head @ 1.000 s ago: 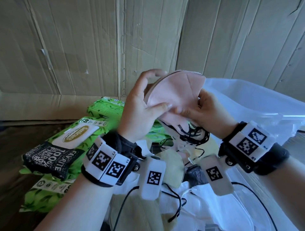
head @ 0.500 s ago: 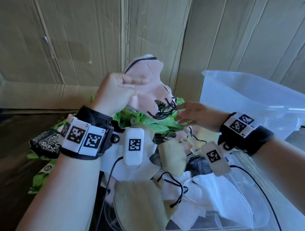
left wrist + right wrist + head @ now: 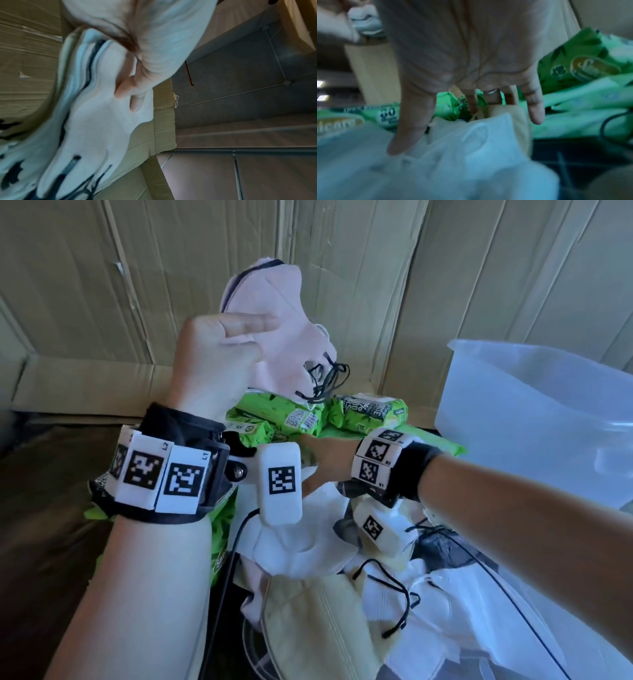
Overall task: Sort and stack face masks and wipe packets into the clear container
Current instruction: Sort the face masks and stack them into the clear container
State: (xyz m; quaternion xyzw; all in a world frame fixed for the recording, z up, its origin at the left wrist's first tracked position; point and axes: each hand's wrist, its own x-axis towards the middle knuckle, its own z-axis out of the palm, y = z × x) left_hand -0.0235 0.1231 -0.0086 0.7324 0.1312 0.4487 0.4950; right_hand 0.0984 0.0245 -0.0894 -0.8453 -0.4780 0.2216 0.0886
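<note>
Nearest, at the surface's front edge: loose heap of face masks (image 3: 308, 546), soft non-woven cloth, white and pale yellow, folded cup shapes with a centre seam, thin black ear cords looping over them. A cream mask (image 3: 318, 628) lies foremost, flat and creased.

Above the heap, right hand (image 3: 322, 460) reaches leftward, palm down, fingers straight and spread, holding nothing; in the right wrist view the fingertips (image 3: 537, 116) hang just over a white mask (image 3: 471, 142). Whether they touch it, cannot tell. A plain ring shows on one finger.

Left hand (image 3: 215, 361) raised higher, fingers curled with thumb across, pinching a stack of pink masks (image 3: 274, 313): matte, soft, rounded lobes with a dark edge strip, tangled black cords (image 3: 323, 381) dangling from the lower side. Left wrist view shows several layers fanned beneath the thumb.

Behind the hands: green wipe packets (image 3: 294, 416), glossy crinkled film, pillow-shaped, leaf print and white labels, piled toward the back of the surface.

Right side: clear container (image 3: 534, 419), smooth translucent plastic, rounded rim, standing just beside the heap.

Farthest: creased corrugated cardboard wall (image 3: 137, 285).
</note>
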